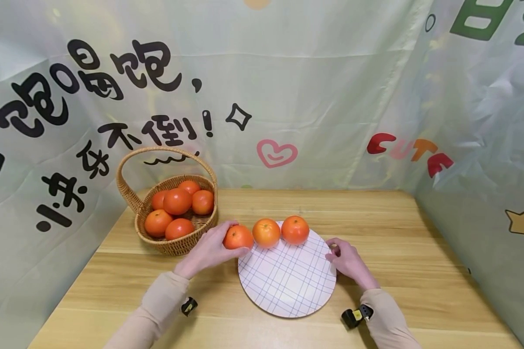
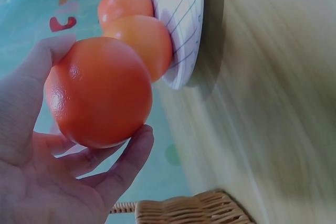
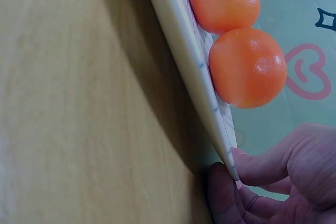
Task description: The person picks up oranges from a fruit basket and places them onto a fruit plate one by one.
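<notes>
So the left hand has its thumb and fingers curled around an orange, cupping it from the sides, which looks like a comfy way to keep a round, slick fruit from rolling off. That one's at the left part of the far rim of a round checked plate; honestly can't tell if it's touching down. Right beside it, a middle orange and a right-hand orange sit together along the far edge, probably leaning on each other a bit for stability. The right hand pinches the plate's right rim, thumb above and fingers below, I'd guess to steady it. Over on the left, a wicker basket holds more oranges on the wooden surface, its raised sides keeping the pile in.
</notes>
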`<state>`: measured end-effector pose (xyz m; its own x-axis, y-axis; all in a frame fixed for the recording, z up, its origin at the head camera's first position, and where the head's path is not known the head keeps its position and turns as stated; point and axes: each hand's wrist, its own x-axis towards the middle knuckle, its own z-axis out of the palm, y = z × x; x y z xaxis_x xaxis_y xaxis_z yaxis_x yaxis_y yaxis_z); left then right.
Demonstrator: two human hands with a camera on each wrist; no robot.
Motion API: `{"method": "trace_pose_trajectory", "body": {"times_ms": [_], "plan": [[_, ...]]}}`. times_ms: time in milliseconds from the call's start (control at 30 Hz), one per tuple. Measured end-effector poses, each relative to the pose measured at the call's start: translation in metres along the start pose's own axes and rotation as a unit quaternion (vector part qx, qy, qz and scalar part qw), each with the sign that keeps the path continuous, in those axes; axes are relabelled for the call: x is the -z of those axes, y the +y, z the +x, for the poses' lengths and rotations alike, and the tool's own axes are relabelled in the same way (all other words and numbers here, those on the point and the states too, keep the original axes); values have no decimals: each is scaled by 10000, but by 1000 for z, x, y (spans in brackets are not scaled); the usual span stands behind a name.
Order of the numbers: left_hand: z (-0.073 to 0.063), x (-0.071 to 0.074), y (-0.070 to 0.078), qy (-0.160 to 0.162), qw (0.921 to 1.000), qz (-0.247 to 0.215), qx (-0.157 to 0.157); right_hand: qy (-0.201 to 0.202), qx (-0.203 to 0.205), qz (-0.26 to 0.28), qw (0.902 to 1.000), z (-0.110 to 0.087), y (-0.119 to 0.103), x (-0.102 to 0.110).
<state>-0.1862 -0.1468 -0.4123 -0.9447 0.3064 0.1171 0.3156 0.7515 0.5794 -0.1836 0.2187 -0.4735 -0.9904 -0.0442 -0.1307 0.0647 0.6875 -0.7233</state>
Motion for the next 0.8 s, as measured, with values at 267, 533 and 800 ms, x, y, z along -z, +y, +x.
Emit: {"method": "trace_pose_trajectory", "body": {"times_ms": [267, 533, 800], "plan": [[1, -10, 2, -143, 9999, 62, -33, -60, -79, -4, 10000, 1, 1, -1], [2, -18, 1, -299, 9988, 157, -347, -72, -93, -4, 9999, 1, 1, 0], [2, -24, 2, -451, 9985, 173, -240, -94, -134, -25, 9999, 1, 0, 0]]}}
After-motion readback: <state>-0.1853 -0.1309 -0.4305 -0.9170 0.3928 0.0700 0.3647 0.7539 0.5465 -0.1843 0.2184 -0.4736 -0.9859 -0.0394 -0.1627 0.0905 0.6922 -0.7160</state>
